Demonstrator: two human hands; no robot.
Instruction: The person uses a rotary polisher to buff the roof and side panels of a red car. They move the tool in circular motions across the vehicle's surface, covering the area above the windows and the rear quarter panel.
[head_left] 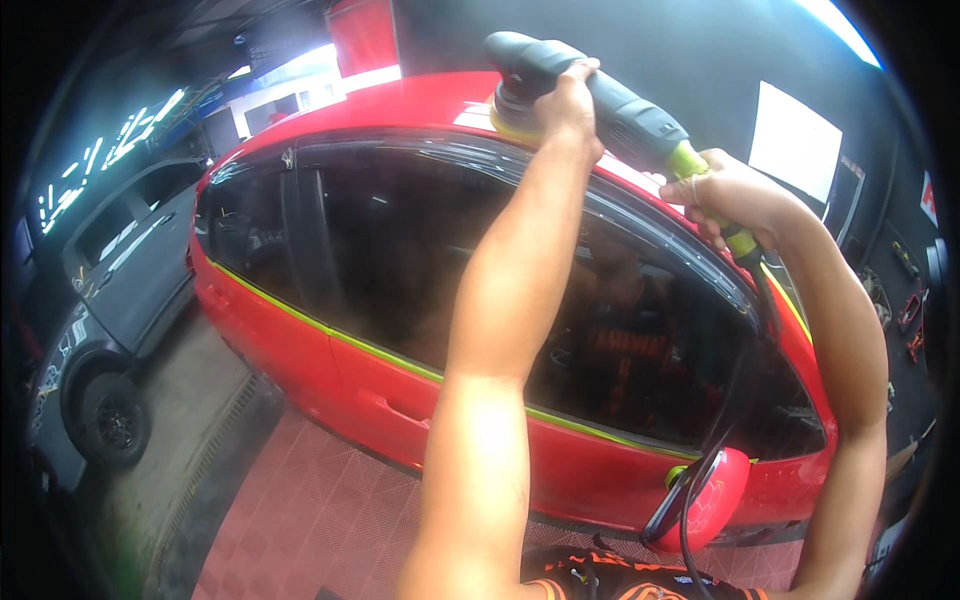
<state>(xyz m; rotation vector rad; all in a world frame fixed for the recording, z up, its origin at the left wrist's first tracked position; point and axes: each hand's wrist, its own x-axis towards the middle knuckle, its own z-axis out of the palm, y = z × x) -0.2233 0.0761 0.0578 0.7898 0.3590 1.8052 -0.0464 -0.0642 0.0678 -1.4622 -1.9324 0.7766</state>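
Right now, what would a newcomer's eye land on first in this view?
Probably the bright red car filling the middle. Next, the long grey polisher at the top, gripped by the left hand and, farther right, the right hand. A dark grey vehicle stands at far left.

- So the roof point(400, 97) of this red car point(330, 375) is what I'm working over, glossy and curved, with the yellow pad point(513, 128) of my polisher point(620, 107) sitting on it near the side edge
- Floor by me is red textured tiles point(290, 500)
- Off to my left it's grey floor point(180, 400), drain strip point(217, 440) running through, dark pickup point(150, 260) parked on it
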